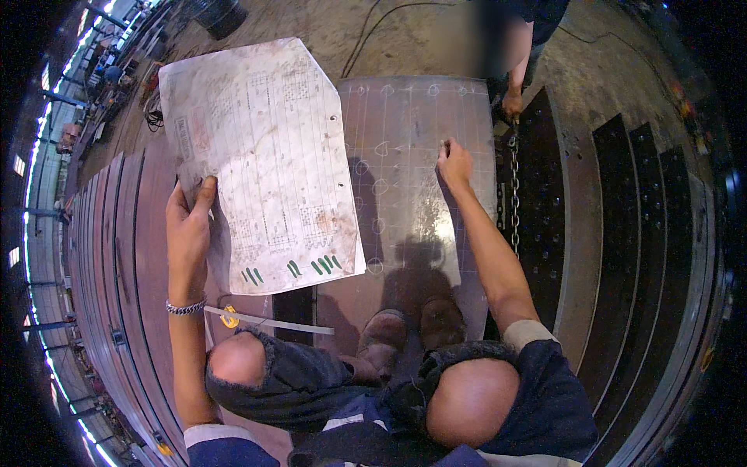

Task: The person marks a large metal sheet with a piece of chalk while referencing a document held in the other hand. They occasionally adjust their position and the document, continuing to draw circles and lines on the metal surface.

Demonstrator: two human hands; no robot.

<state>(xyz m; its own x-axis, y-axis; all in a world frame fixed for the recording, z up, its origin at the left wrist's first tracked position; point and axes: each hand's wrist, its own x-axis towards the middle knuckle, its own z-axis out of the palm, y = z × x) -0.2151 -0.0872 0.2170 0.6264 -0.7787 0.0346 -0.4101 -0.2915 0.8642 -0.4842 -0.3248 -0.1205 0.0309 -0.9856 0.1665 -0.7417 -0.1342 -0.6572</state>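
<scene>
My left hand [191, 226] grips the left edge of a stained sheaf of technical drawings [280, 167], thumb on top. Green marker strokes run along its lower edge. My right hand [454, 164] is closed in a pinch just over a steel plate [420, 187]; a small thing may be between the fingertips, too small to name. Pale chalk-like lines and circles cover this plate. Both my boots [381, 338] rest on it, below my bent knees. A thin metal strip [272, 321] and a yellow piece [228, 317] lie beside my left wrist.
At the far right of the plate stands another person, whose hand [511, 105] is by a hanging chain [514, 194]. Dark drilled plates [545, 210] lie on the right, long steel members [117, 257] on the left. A dark drum [215, 15] and cables [366, 35] are beyond.
</scene>
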